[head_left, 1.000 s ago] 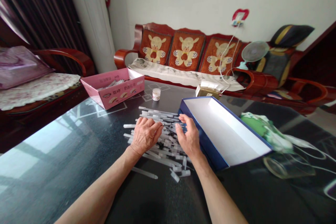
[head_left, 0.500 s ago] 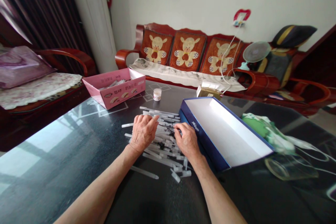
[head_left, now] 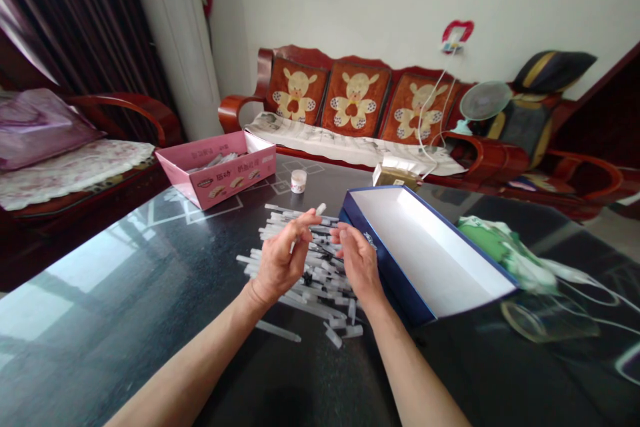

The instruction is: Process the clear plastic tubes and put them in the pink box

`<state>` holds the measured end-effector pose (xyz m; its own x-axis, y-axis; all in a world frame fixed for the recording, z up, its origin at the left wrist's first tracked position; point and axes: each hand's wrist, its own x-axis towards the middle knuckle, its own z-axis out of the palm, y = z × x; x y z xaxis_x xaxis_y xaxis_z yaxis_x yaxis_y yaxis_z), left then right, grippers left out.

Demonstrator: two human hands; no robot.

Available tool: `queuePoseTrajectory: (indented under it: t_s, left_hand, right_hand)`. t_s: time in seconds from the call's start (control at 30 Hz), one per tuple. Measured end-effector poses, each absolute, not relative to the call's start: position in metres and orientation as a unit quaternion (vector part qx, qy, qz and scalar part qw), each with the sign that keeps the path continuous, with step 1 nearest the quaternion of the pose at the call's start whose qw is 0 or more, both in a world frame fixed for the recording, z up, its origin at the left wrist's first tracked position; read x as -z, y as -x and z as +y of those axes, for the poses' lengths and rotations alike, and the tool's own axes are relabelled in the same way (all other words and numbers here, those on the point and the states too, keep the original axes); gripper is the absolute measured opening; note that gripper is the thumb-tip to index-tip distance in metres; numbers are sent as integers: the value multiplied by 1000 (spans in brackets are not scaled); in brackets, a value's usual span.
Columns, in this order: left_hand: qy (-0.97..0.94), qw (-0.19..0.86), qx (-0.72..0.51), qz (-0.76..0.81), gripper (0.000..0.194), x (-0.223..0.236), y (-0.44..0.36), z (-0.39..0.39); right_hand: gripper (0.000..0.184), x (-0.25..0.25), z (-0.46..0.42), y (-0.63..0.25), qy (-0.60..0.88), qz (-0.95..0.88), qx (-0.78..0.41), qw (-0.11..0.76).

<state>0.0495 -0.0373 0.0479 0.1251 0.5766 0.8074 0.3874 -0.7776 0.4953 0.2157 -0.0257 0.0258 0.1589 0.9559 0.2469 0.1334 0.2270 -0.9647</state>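
A heap of frosted white pen parts point(head_left: 325, 283), long barrels and short caps, is spread on the dark glossy table point(head_left: 150, 293). Over its left side, my left hand point(head_left: 283, 257) is closed with a white pen piece point(head_left: 321, 209) poking up beyond its fingertips; the rest of that piece is hidden by the fingers. My right hand point(head_left: 359, 260) hovers at the heap's right side, beside the blue box. Its fingers are loosely bent and apart, and nothing shows in them. Several loose caps point(head_left: 343, 332) lie at the near edge of the heap.
An open blue box with a white inside point(head_left: 425, 247) stands to the right. At the back left, a pink box point(head_left: 220, 177) holds more white pieces. Behind the heap is a small white tub point(head_left: 299, 181). A green-white bag point(head_left: 500, 247) and a clear container point(head_left: 545, 320) lie far right.
My left hand has lifted and turned, raising a white pen piece above the heap. My right hand has loosened its fingers and risen slightly beside the blue box.
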Motion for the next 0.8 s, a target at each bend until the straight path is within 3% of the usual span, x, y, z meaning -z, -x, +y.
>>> queuePoseTrajectory:
  t_s: [0.1, 0.2, 0.33, 0.43, 0.63, 0.8]
  left_hand:
    - [-696, 215, -616, 300, 8, -49, -56, -39]
    - [-665, 312, -616, 286, 12, -45, -61, -38]
    - [-656, 336, -599, 315, 16, -37, -59, -32]
    - [-697, 242, -569, 362, 15, -30, -51, -26]
    - [-812, -96, -380, 431, 20, -27, -40, -21]
    - [-826, -124, -301, 461, 27, -33, -52, -31]
  right_hand:
    - [45, -30, -23, -215, 471, -400, -503, 604]
    - [38, -35, -21, -216, 426, -297, -580, 628]
    - [29, -38, -19, -220, 405, -229, -595, 656]
    - [31, -36, -18, -223, 387, -239, -587, 670]
    - [36, -31, -19, -219, 389, -284, -555, 678]
    - [33, -31, -26, -206, 392, -355, -543, 653]
